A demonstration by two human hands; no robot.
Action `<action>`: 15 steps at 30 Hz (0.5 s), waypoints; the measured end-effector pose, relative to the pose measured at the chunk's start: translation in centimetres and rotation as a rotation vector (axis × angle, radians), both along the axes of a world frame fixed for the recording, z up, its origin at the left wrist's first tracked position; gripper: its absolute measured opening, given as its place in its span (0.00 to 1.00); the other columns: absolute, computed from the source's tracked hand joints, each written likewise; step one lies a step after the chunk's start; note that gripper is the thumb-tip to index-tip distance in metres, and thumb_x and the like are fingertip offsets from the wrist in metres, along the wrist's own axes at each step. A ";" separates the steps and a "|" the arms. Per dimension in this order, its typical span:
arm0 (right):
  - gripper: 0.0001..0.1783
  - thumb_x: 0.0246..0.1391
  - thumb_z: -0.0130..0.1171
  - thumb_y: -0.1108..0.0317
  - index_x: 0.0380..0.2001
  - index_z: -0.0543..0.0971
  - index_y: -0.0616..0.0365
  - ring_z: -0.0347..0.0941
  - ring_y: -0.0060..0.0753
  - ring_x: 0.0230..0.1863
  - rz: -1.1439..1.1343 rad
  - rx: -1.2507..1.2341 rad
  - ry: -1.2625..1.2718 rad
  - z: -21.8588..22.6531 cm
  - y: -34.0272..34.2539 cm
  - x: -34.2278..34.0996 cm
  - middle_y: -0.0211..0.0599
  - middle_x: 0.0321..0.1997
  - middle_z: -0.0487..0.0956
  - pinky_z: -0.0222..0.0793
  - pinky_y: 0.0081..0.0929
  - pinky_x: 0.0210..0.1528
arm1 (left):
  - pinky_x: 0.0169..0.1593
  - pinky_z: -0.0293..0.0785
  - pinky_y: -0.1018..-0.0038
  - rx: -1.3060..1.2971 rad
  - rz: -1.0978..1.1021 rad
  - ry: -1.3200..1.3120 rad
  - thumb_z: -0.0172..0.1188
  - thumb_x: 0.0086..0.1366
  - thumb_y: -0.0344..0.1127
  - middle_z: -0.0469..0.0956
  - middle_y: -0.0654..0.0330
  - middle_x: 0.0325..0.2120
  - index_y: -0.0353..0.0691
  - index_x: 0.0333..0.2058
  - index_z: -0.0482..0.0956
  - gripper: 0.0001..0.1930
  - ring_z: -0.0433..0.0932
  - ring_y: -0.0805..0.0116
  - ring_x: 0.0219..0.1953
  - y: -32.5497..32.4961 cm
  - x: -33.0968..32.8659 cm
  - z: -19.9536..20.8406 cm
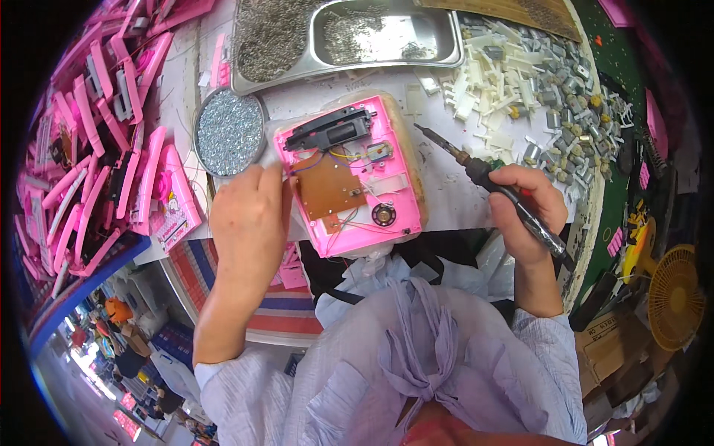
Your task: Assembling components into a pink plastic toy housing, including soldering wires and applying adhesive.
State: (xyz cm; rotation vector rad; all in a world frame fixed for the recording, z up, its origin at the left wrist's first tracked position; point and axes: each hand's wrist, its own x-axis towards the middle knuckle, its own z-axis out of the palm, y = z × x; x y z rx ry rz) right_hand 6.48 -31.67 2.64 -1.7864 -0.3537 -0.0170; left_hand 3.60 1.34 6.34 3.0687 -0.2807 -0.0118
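Observation:
An open pink toy shell (349, 182) lies on the white work surface in front of me, showing a brown circuit board, thin wires, a small round speaker and a black part at its far end. My left hand (249, 215) rests on the shell's left edge, fingers near the wires. My right hand (524, 212) grips a soldering iron (476, 175) by its black handle; the metal tip points up and left, a little to the right of the shell and apart from it.
A round tin of small screws (229, 132) sits left of the shell. A metal tray (357, 37) with tiny metal parts stands at the back. Pink shells (111, 149) are heaped on the left. White plastic pieces and small motors (543, 82) lie at the right, and a yellow fan (673, 297) stands far right.

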 end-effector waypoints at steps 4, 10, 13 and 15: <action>0.14 0.51 0.68 0.77 0.42 0.81 0.65 0.75 0.20 0.34 0.005 0.036 0.020 0.6 1.4 0.0 0.37 0.37 0.83 0.69 0.17 0.37 | 0.31 0.73 0.63 -0.055 -0.086 -0.004 0.68 0.59 0.30 0.73 0.57 0.23 0.38 0.36 0.82 0.06 0.75 0.55 0.25 0.7 -0.3 0.6; 0.18 0.54 0.67 0.77 0.49 0.79 0.65 0.75 0.19 0.37 0.046 0.238 0.097 1.2 5.8 0.6 0.34 0.40 0.82 0.70 0.17 0.40 | 0.37 0.80 0.79 -0.960 0.080 -0.199 0.65 0.62 0.22 0.84 0.55 0.37 0.32 0.40 0.83 0.07 0.84 0.71 0.36 -1.4 1.8 -2.2; 0.25 0.56 0.64 0.76 0.57 0.73 0.64 0.78 0.27 0.47 0.211 0.070 0.039 2.0 7.9 2.2 0.40 0.45 0.80 0.73 0.25 0.53 | 0.38 0.80 0.82 -1.560 0.421 0.043 0.64 0.65 0.22 0.83 0.57 0.33 0.27 0.40 0.80 0.07 0.82 0.77 0.33 -3.7 1.1 -3.2; 0.29 0.54 0.63 0.81 0.60 0.71 0.63 0.77 0.28 0.50 0.236 0.052 0.017 1.8 9.6 2.9 0.40 0.48 0.79 0.72 0.26 0.55 | 0.38 0.80 0.82 -1.657 0.459 0.075 0.65 0.65 0.22 0.83 0.59 0.30 0.27 0.41 0.80 0.07 0.82 0.77 0.32 -4.0 1.2 -3.6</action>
